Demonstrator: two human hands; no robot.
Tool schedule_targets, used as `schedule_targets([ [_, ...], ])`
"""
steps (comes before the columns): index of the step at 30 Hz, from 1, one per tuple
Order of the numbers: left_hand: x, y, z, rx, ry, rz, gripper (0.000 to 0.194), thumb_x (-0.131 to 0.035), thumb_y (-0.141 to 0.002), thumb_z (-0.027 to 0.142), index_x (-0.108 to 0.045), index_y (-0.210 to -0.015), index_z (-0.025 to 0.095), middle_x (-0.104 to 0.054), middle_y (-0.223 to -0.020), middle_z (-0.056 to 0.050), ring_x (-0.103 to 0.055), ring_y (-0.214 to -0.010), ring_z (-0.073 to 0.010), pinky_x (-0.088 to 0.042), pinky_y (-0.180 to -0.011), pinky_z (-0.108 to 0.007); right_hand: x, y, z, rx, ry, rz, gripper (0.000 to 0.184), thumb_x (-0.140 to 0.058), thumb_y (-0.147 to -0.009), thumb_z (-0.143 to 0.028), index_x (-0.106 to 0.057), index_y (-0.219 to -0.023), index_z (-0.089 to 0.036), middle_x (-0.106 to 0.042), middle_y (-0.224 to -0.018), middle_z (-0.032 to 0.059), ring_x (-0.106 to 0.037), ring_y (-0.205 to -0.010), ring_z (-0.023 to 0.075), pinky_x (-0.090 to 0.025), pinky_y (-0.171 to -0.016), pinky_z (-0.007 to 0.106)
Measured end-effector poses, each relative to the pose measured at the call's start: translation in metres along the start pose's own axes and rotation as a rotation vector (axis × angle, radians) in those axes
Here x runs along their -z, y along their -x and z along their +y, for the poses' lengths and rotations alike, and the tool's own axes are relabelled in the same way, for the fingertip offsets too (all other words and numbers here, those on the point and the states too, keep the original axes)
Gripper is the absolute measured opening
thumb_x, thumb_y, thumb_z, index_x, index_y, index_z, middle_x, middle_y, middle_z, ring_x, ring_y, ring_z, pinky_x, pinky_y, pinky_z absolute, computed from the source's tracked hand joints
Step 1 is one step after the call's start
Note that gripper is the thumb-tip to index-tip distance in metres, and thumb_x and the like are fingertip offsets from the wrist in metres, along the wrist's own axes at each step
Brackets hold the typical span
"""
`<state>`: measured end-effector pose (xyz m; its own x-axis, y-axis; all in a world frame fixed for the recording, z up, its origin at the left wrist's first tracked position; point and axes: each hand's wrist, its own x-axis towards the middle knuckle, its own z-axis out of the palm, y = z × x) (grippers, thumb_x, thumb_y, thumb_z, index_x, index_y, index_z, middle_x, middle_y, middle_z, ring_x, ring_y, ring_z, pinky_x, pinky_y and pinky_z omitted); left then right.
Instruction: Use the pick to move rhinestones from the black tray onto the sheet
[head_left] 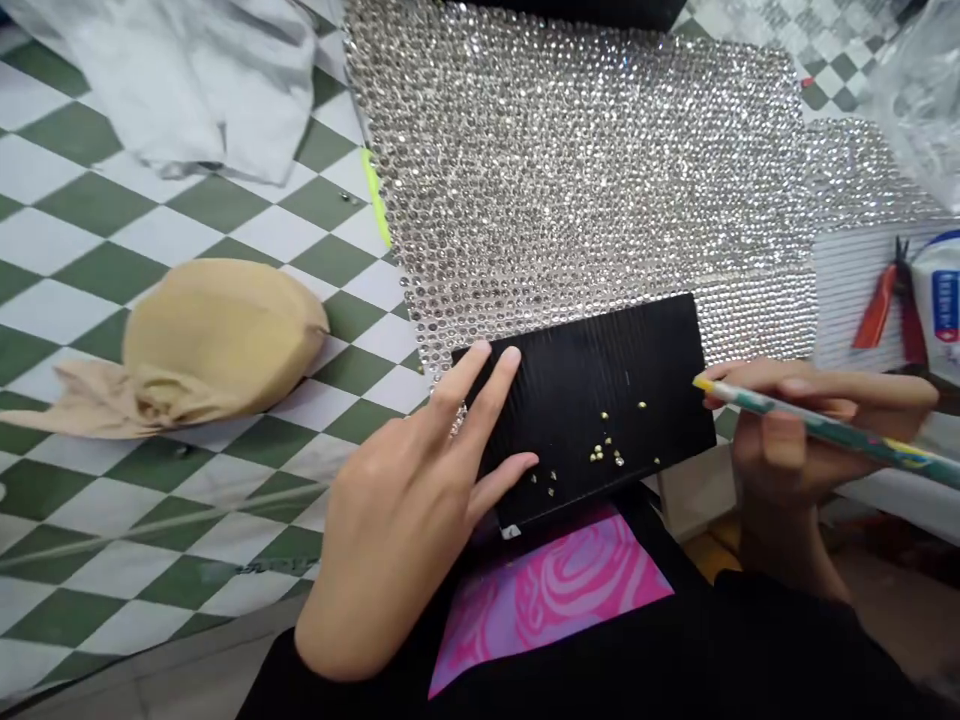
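Observation:
My left hand (405, 510) lies with spread fingers over the left end of a ridged black board (570, 370), fingertips and thumb touching its surface. Small gold rhinestones (598, 453) are scattered along the board's near half, several in a loose cluster. Past the board's right edge, my right hand (787, 430) is closed around a green and white patterned pencil (832, 430), whose yellow tip points left toward the board. Directly behind the board spreads a sheet of silver rhinestones (585, 160), arranged in dense rows.
On the green-and-white checked tabletop (67, 280) at left lie a knotted beige pouch (225, 330) and a white cloth (210, 80). Red-handled nippers (877, 310) and a white container (941, 300) stand at right, below clear plastic (926, 110). A pink swirled panel (570, 590) is below the board.

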<state>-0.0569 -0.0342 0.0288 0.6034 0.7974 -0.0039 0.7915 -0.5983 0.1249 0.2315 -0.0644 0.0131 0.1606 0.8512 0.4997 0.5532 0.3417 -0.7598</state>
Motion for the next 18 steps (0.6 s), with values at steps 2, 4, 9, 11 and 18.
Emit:
schedule_targets([
  [2,0.001,0.0,0.0,-0.008,0.007,0.003,0.061,-0.057,-0.097,0.036,-0.041,-0.151,0.012,-0.055,-0.148,-0.016,-0.069,-0.073,-0.0192,-0.052,-0.066,-0.035,-0.005,0.009,-0.005,0.052,-0.02,0.015,0.024,-0.065,-0.082,-0.019,-0.066,-0.105,-0.026,-0.069,-0.077,-0.0001,-0.07,-0.069,0.0223,-0.061,-0.059,0.042],
  [4,0.0,-0.001,0.0,-0.004,0.006,-0.016,0.061,-0.055,-0.098,0.036,-0.039,-0.153,0.013,-0.054,-0.15,-0.015,-0.069,-0.073,-0.019,-0.051,-0.066,-0.035,-0.011,0.013,-0.011,0.055,-0.033,0.016,0.022,-0.064,-0.08,-0.015,-0.068,-0.101,-0.023,-0.069,-0.076,0.001,-0.071,-0.071,0.023,-0.062,-0.059,0.041],
  [9,-0.001,-0.001,0.002,0.035,-0.014,-0.052,0.059,-0.049,-0.1,0.038,-0.038,-0.154,0.017,-0.054,-0.15,-0.012,-0.065,-0.065,-0.0183,-0.047,-0.058,-0.035,-0.023,0.021,-0.025,0.014,-0.102,-0.041,0.018,-0.063,-0.078,-0.009,-0.066,-0.093,-0.019,-0.068,-0.074,0.0003,-0.069,-0.069,0.019,-0.064,-0.072,0.045],
  [11,0.0,-0.001,0.002,0.046,-0.004,-0.069,0.059,-0.048,-0.1,0.039,-0.037,-0.155,0.019,-0.054,-0.151,-0.012,-0.065,-0.063,-0.018,-0.047,-0.058,-0.036,-0.023,0.023,-0.03,0.03,-0.11,-0.132,0.019,-0.062,-0.076,-0.006,-0.063,-0.091,-0.019,-0.066,-0.071,-0.0005,-0.067,-0.066,0.0167,-0.064,-0.071,0.043],
  [18,0.0,0.001,0.0,0.079,0.046,-0.122,0.065,-0.048,-0.099,0.04,-0.027,-0.159,0.023,-0.046,-0.157,-0.012,-0.067,-0.068,-0.0196,-0.05,-0.062,-0.037,-0.017,0.027,-0.043,-0.027,-0.029,-0.326,0.015,-0.055,-0.075,-0.005,-0.05,-0.074,-0.02,-0.053,-0.056,-0.0058,-0.053,-0.046,0.0089,-0.06,-0.067,0.036],
])
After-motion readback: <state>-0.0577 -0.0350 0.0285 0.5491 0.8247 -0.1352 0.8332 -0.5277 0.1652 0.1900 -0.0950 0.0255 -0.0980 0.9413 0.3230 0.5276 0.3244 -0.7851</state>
